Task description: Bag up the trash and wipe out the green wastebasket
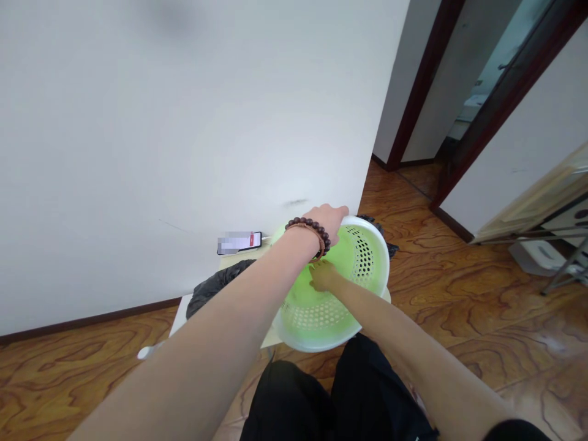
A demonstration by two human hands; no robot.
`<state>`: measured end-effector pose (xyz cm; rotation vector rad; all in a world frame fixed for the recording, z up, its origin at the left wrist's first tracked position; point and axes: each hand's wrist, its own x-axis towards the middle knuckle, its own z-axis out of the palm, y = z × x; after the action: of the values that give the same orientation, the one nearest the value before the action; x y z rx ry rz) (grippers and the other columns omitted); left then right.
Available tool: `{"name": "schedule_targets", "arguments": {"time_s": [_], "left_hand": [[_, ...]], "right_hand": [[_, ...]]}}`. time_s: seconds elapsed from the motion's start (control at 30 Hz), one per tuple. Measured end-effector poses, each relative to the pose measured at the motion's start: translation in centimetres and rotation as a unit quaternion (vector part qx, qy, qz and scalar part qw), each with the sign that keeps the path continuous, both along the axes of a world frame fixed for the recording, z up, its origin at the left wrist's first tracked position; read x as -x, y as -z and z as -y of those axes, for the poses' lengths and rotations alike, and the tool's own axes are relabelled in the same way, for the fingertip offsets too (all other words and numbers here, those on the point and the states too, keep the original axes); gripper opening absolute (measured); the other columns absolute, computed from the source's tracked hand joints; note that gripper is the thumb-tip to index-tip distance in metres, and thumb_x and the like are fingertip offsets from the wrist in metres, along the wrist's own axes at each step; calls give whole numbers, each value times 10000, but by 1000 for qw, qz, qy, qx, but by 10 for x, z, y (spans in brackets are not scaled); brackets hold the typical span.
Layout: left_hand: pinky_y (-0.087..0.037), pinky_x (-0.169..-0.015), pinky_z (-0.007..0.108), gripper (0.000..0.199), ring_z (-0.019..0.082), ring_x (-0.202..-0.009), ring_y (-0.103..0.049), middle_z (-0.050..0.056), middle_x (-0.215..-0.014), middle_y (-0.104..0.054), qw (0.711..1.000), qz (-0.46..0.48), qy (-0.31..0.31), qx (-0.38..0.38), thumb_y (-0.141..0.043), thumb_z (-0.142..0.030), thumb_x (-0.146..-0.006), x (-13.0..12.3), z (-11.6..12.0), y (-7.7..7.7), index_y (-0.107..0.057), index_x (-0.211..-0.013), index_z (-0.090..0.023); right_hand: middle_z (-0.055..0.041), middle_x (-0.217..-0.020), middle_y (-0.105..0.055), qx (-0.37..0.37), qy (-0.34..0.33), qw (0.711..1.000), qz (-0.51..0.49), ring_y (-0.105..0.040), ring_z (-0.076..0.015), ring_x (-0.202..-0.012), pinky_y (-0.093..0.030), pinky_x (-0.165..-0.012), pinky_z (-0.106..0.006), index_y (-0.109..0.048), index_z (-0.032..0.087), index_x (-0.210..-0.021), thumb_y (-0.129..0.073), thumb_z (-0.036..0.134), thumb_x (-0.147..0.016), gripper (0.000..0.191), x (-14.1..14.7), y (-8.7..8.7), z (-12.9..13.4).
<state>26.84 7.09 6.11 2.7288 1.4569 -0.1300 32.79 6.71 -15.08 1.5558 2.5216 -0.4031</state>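
Observation:
A round green and white basket (320,318) with perforated sides stands on a small pale table, with its open top toward me. My left hand (327,219), with a beaded bracelet at the wrist, is at the basket's far rim; its fingers look wrapped over the edge there. Inside the basket, my right hand (323,275) rests against the green bottom with its fingers apart. Nothing shows in the right hand.
A phone (239,242) with a lit screen lies at the table's back edge by the white wall. Black plastic (215,286) is bunched left of the basket, and more shows behind its right side. Beyond the wooden floor stands a doorway at the upper right.

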Motion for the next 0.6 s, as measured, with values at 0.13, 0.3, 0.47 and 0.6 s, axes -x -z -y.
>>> {"name": "schedule_targets", "arguments": {"time_s": [0.13,0.3,0.47,0.6], "left_hand": [[-433,-678,357,508,268,-850,-574,114,-965,-578,1000,-24,1,-12,-451,-146,-692,20,-4,13,-399,-1188,-243],[-431,-662,329,489,251,-820,-575,99,-924,-580,999,-32,-17,-35,-459,-170,-683,34,-18,20,-409,-1165,-241],[-424,-636,282,487,210,-788,-574,83,-923,-566,998,-15,-55,-42,-473,-187,-670,44,-34,10,-429,-1151,-247],[-421,-607,266,466,188,-737,-568,71,-900,-563,996,3,-69,-53,-477,-194,-648,56,-53,6,-463,-1113,-231]], "right_hand": [[-184,-1358,-300,-26,-1,1000,6,-226,-267,-1263,-192,-1019,-393,-377,69,-1272,-410,372,-848,522,-11,17,-1],[-179,-1396,-228,-18,18,1000,2,-182,-256,-1288,-148,-1024,-391,-244,83,-1351,-367,381,-843,602,2,28,-3],[-206,-1418,-115,16,58,998,-10,-193,-286,-1282,-221,-1001,-407,-104,82,-1381,-425,397,-810,727,12,9,-16],[-221,-1323,-347,53,12,998,23,-409,-274,-1161,-390,-879,-354,-439,48,-1222,-477,281,-775,505,9,-7,-20]]}}
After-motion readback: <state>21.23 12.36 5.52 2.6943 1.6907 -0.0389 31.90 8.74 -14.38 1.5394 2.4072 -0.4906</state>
